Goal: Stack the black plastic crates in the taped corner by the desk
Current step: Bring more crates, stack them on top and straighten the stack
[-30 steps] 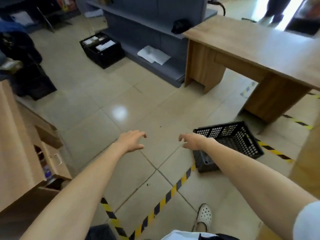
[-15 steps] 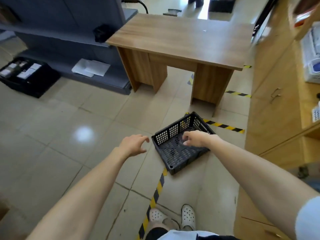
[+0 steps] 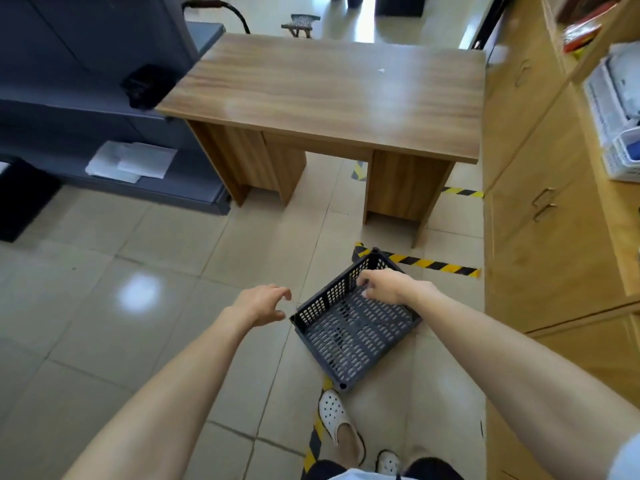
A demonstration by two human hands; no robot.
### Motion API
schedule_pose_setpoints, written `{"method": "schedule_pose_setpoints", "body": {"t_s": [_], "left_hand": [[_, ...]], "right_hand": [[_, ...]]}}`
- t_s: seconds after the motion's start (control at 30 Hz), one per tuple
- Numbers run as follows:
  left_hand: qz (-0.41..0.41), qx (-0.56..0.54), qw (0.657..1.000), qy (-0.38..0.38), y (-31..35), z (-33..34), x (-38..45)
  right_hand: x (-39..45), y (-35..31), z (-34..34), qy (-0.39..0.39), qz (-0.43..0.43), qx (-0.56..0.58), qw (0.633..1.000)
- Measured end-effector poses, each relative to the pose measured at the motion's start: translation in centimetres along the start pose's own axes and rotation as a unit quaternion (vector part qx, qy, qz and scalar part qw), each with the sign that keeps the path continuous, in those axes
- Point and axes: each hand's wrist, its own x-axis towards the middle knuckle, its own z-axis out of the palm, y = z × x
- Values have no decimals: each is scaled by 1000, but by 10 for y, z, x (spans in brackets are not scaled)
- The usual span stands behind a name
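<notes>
A black crate (image 3: 349, 327) sits on the tiled floor (image 3: 145, 341) in front of the desk (image 3: 332, 95), turned at an angle to the yellow-and-black tape (image 3: 426, 264) whose corner shows at the crate's far end; another strip of tape (image 3: 317, 434) runs out from under its near corner beside a white clog (image 3: 334, 415). The right hand (image 3: 388, 287) hovers over the crate's far part, fingers curled loosely downward and holding nothing; whether they touch the rim I cannot tell. The left hand (image 3: 263, 304) is just beside the crate's left corner, apart from it, fingers spread and empty. Wooden cabinets (image 3: 547, 216) stand to the right, grey shelving (image 3: 86, 109) to the left
</notes>
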Motion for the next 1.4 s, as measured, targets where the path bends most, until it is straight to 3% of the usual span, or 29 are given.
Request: {"method": "schedule_pose_setpoints", "body": {"t_s": [0.1,0.3,0.6,0.9,1.13,1.4], "left_hand": [[13,12,1000,-11,0,-22,36],[33,-40,998,-19,22,-31,95],[-29,-38,994,-94,38,-18,176],[-61,-176,980,-72,55,34,311],[-77,-209,972,-80,45,123,405],[-79,-235,960,-128,47,209,482]], "right_hand": [[20,1,-10,20,-16,49,998],[52,54,-24,-80,55,5,995],[112,123,-63,-115,50,16,992],[176,223,5,-113,154,97,977],[241,281,110,-85,272,241,928],[296,302,195,-10,447,436,781]]}}
